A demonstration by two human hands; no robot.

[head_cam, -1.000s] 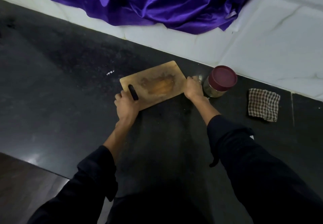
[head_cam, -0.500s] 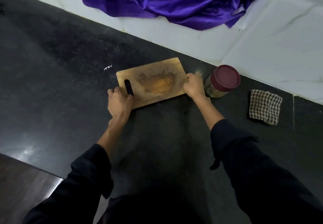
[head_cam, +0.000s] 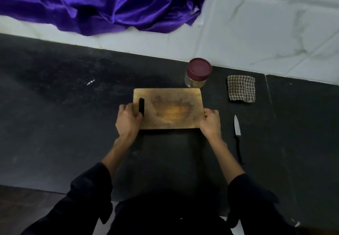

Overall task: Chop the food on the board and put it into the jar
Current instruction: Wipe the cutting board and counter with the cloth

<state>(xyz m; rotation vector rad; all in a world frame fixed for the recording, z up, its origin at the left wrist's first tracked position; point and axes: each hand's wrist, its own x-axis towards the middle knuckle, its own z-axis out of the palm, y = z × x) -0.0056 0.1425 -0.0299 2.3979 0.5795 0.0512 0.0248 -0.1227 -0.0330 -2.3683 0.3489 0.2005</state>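
Note:
A wooden chopping board [head_cam: 168, 95] lies on the black counter, stained orange-brown in the middle, with a dark handle slot at its left end. My left hand [head_cam: 128, 120] grips the board's left end beside the slot. My right hand [head_cam: 211, 122] holds the board's near right corner. No food shows on the board. A glass jar [head_cam: 197, 73] with a maroon lid stands just behind the board's far right corner. A knife [head_cam: 237, 135] with a pale blade and black handle lies on the counter to the right of my right hand.
A checked cloth [head_cam: 241, 89] lies folded right of the jar. Purple satin fabric [head_cam: 102, 5] is heaped on the white marble ledge [head_cam: 266, 33] behind the counter. The black counter [head_cam: 55, 115] stretches wide to the left.
The board has turned from a tilted position to square with the counter edge and come nearer to me, both hands still on it. The view shifted, bringing the knife into sight.

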